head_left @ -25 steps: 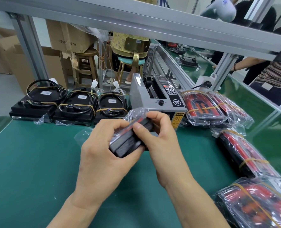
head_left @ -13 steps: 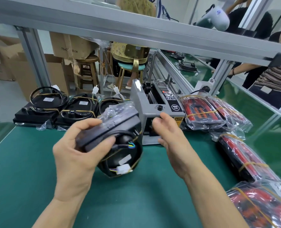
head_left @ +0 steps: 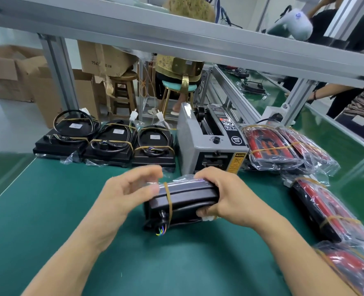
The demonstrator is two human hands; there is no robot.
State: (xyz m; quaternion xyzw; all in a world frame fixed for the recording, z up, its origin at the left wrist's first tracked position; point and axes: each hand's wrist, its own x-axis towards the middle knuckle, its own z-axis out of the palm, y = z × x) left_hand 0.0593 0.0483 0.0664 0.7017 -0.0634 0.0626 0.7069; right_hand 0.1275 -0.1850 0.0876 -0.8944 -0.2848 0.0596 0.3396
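Observation:
A black device in a clear plastic bag, bound by a yellow rubber band, is held edge-up just over the green table. Its cable end with coloured wires hangs at the lower left. My right hand grips the device's right end, fingers over the top and thumb underneath. My left hand is blurred at the device's left end, fingers loosely spread and fingertips at the bag's top corner.
Three black devices with coiled cables sit in a row at the back left. A grey tape dispenser machine stands behind my hands. Bagged red-and-black units lie along the right side. Another person works at the far right.
The device passed from my left hand to my right and was turned edge-up and lowered toward the table. My left hand let go and now hovers at its left end.

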